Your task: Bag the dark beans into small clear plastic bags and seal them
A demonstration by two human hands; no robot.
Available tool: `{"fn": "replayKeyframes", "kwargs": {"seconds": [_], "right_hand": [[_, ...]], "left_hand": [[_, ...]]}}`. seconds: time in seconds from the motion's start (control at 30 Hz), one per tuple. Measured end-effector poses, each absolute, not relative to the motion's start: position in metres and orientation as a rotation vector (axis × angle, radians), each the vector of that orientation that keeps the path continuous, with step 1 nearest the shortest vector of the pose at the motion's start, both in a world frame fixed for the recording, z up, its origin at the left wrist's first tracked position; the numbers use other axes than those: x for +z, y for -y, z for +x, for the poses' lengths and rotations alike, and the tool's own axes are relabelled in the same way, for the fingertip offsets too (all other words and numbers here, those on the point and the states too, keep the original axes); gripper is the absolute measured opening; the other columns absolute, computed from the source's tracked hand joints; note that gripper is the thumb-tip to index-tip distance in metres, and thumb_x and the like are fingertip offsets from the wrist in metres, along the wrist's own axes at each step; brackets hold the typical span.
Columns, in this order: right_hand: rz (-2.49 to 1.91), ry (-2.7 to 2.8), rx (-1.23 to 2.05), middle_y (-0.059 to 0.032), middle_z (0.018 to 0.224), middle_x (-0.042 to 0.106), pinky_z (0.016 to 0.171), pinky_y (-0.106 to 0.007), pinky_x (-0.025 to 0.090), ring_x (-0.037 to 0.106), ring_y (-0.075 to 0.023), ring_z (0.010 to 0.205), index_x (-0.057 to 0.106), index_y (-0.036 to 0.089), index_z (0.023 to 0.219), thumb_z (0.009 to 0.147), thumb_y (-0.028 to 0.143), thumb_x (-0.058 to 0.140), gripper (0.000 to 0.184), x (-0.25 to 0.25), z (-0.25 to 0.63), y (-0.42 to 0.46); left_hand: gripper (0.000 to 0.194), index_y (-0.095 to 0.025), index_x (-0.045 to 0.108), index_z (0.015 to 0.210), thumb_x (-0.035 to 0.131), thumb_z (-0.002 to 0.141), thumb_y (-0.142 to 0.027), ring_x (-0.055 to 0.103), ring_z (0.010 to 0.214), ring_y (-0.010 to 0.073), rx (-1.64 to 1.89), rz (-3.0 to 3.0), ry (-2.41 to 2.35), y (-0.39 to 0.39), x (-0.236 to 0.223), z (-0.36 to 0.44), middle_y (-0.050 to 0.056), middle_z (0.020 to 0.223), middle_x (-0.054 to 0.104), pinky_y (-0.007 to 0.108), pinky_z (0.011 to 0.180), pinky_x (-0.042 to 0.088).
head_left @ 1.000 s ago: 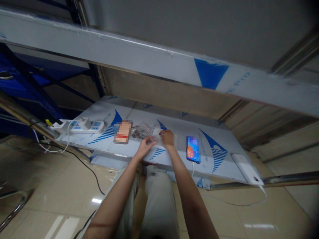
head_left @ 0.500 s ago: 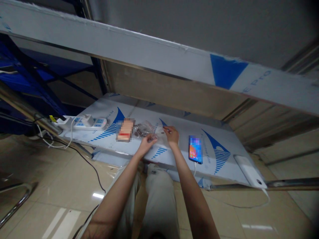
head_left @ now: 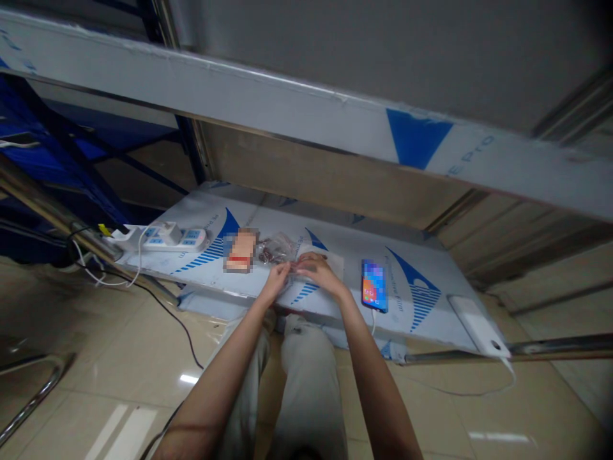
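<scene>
My left hand (head_left: 278,280) is closed in a pinch at the near side of the shelf, on what looks like a small clear plastic bag (head_left: 286,287). My right hand (head_left: 320,271) meets it from the right, fingers bent together at the left fingertips; what they hold is too small to make out. Just beyond the left hand lies a crumpled clear plastic bag (head_left: 276,246) with dark brown pieces inside. Partly under the right hand is a pale sheet (head_left: 338,264), lying flat on the film-covered shelf (head_left: 330,303).
A blurred tan and red item (head_left: 241,250) lies left of the bag. To the right are a lit phone (head_left: 374,285) on a cable and a white device (head_left: 479,326). A power strip (head_left: 191,239) with plugs stands at the left end. An upper shelf edge (head_left: 287,105) crosses ahead.
My right hand has moved left from the pale sheet to my left hand, and their fingertips now meet. The small dark piece near the right fingertips is no longer visible. The left hand has shifted slightly left.
</scene>
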State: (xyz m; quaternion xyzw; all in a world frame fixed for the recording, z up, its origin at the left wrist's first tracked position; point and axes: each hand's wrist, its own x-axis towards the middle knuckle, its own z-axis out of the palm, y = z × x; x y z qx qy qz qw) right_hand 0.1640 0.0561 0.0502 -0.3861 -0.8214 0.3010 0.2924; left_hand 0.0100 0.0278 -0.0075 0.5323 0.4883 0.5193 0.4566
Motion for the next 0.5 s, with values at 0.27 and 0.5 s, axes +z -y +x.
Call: {"fn": "replayKeyframes", "kwargs": {"seconds": [0.27, 0.5], "right_hand": [[-1.092, 1.968, 0.929, -0.0032, 0.077, 0.065, 0.071, -0.027, 0.042, 0.057, -0.0150, 0.075, 0.066, 0.019, 0.074, 0.070, 0.028, 0.058, 0.013, 0.035, 0.159, -0.035], [-1.242, 1.536, 1.024, -0.0044, 0.076, 0.066, 0.062, -0.026, 0.044, 0.058, -0.0149, 0.066, 0.065, 0.017, 0.079, 0.062, 0.029, 0.061, 0.021, 0.009, 0.141, -0.002]], "left_hand": [[0.028, -0.015, 0.063, 0.079, 0.051, 0.073, -0.040, 0.055, 0.080, 0.0165, 1.376, 1.493, -1.282, -0.013, 0.001, -0.004, 0.005, 0.082, 0.063, 0.026, 0.071, 0.042], [0.026, -0.015, 0.065, 0.071, 0.057, 0.068, -0.039, 0.054, 0.065, 0.0147, 1.294, 1.535, -1.377, 0.011, -0.003, -0.030, 0.004, 0.069, 0.063, 0.025, 0.062, 0.041]]}}
